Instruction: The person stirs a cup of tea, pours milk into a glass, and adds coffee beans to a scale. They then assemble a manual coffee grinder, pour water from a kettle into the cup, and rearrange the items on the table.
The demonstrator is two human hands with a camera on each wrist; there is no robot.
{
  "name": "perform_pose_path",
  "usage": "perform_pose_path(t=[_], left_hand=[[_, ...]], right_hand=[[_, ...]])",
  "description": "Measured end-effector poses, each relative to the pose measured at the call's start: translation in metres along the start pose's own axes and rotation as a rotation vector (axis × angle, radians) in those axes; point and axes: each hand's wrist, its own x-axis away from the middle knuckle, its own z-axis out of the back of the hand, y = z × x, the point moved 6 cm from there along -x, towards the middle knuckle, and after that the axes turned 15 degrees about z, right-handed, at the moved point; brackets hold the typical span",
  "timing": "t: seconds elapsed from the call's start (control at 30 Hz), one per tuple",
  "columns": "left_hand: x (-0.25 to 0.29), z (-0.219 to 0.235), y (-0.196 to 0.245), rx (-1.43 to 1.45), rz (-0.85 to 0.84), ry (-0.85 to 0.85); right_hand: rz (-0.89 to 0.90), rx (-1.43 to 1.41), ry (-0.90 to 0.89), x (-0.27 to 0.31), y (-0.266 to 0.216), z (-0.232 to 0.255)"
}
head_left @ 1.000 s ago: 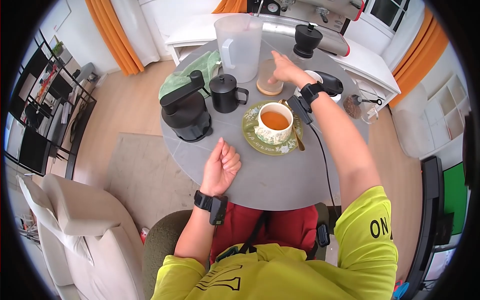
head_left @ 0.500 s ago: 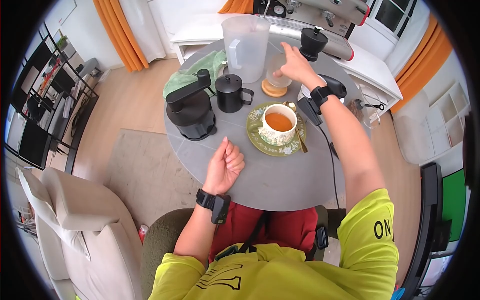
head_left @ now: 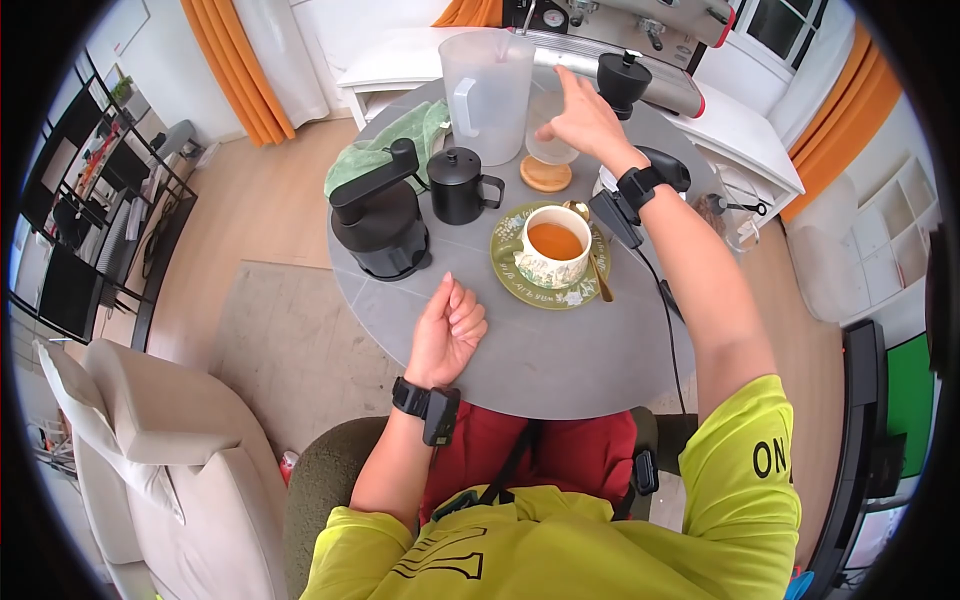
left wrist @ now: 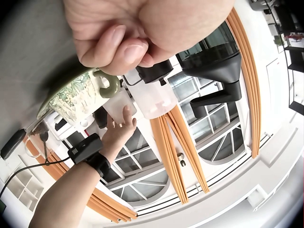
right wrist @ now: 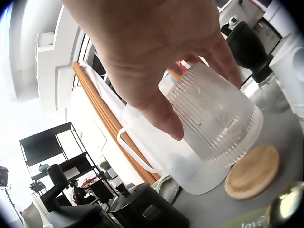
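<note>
My right hand (head_left: 588,122) reaches over the far side of the round table and grips a clear ribbed glass (right wrist: 216,114). The thumb is on one side of the glass and the fingers on the other. The glass is tilted and off the round wooden coaster (head_left: 546,172), close behind it. Near the table's front edge is my left hand (head_left: 447,335), fingers loosely curled and holding nothing. Between the hands, a patterned cup (head_left: 548,272) of orange-brown drink stands on a green saucer (head_left: 512,285), with a gold spoon (head_left: 601,280) at its right.
A large translucent pitcher (head_left: 500,100) stands left of the glass, beside a black lidded pot (head_left: 457,190). A black cranked device (head_left: 380,225) and green cloth (head_left: 385,150) are farther left. Behind my right hand stands a black-topped grinder (head_left: 622,85). A cable (head_left: 668,330) trails from my right wrist.
My right hand has lifted the glass off the wooden coaster, then shifted it slightly back and left. The left hand stays in place, and the head view has moved slightly.
</note>
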Motion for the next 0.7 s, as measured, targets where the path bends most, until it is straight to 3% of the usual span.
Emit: perform_pose_path(t=[0.13,0.27,0.33,0.53,0.7], left_hand=[[-0.001,0.000,0.000,-0.002,0.000,0.005],[-0.001,0.001,0.000,0.000,0.005,0.003],[0.000,0.000,0.000,-0.010,0.001,0.013],[0.000,0.001,0.000,-0.011,-0.001,0.002],[-0.001,0.001,-0.001,-0.003,0.010,-0.006]], right_hand=[[-0.051,-0.017,-0.108,0.005,0.003,-0.002],[-0.056,-0.176,-0.033,0.003,0.019,-0.018],[-0.025,-0.149,0.061,0.002,0.013,-0.016],[-0.004,0.101,-0.012,0.004,-0.007,0.002],[-0.071,-0.017,-0.041,0.008,0.004,0.003]])
